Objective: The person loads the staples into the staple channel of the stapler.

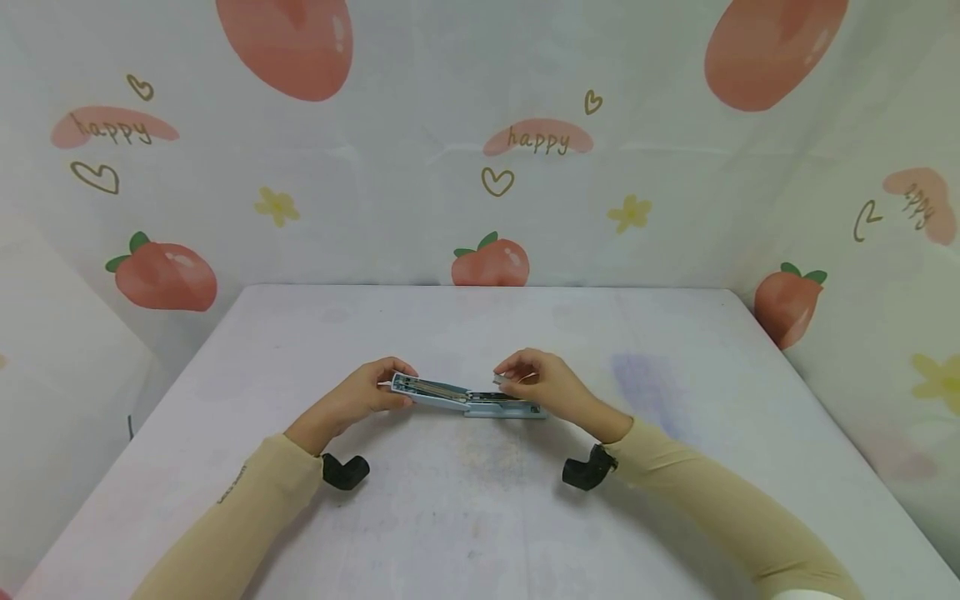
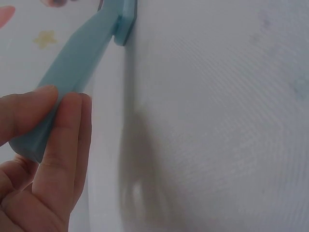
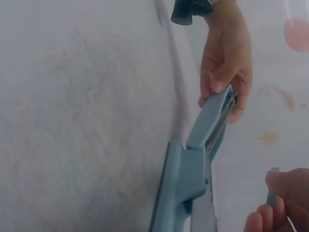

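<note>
A light blue stapler [image 1: 431,393] lies in the middle of the table, swung wide open with its top arm and base nearly in line. My left hand [image 1: 360,396] grips the end of the top arm, thumb on one side and fingers on the other; that arm tilts up off the table in the left wrist view. Inside the arm, a metal rail shows in the right wrist view. Above the stapler's base [image 3: 176,186], my right hand [image 1: 553,387] pinches a small grey strip of staples [image 1: 499,379], partly hidden by the fingers.
The white table [image 1: 480,517] reaches back to a fabric wall [image 1: 405,192] printed with peaches, hearts and flowers. Black wrist cameras stick out below the left [image 1: 345,472] and right [image 1: 587,468] sleeve cuffs.
</note>
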{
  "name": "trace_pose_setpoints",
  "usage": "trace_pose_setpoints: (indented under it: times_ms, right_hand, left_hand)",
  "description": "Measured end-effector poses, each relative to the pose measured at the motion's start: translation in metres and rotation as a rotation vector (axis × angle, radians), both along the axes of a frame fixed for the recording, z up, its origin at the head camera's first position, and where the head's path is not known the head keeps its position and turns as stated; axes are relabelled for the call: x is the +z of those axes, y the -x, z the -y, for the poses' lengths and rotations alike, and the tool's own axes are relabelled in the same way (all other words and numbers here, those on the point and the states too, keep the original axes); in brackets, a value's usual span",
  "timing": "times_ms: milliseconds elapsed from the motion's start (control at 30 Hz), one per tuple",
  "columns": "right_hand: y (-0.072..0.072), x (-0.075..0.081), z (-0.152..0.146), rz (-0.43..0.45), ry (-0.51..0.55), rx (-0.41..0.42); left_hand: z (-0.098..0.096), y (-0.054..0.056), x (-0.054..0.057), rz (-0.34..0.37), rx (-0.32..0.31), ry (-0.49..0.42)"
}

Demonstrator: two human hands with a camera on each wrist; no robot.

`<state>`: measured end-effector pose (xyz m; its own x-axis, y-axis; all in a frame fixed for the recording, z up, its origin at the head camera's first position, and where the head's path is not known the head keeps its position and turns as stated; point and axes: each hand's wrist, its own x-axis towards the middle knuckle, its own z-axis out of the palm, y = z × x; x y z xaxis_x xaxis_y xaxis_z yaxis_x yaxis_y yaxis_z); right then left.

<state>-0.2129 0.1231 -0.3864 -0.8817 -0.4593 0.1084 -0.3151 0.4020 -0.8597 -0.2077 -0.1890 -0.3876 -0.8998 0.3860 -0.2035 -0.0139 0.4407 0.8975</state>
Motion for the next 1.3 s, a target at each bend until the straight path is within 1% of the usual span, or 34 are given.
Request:
trace_pose_setpoints:
  times_ms: [133, 400, 867, 967, 1067, 1300]
  right_hand:
    - [0.002, -0.004, 0.002, 0.009, -0.009, -0.009]
    - [0.003, -0.010, 0.005, 0.008, -0.044, 0.013]
    - [0.002, -0.015, 0.008, -0.032, -0.070, 0.041]
    - [0.002, -0.016, 0.009, -0.046, -0.078, 0.041]
    - [0.002, -0.017, 0.009, -0.053, -0.091, 0.040]
    - [0.003, -0.017, 0.010, -0.061, -0.125, 0.036]
  left_hand:
    - [-0.001, 0.000, 0.001, -0.003, 0.004, 0.009]
    - [-0.001, -0.001, 0.001, 0.002, 0.007, 0.007]
    - [-0.002, -0.002, 0.001, 0.003, 0.004, -0.004]
    - [-0.002, -0.001, 0.001, 0.008, 0.013, -0.003]
    - [-0.001, -0.001, 0.001, 0.008, 0.006, -0.008]
    - [-0.003, -0.001, 0.000, 0.010, 0.011, -0.013]
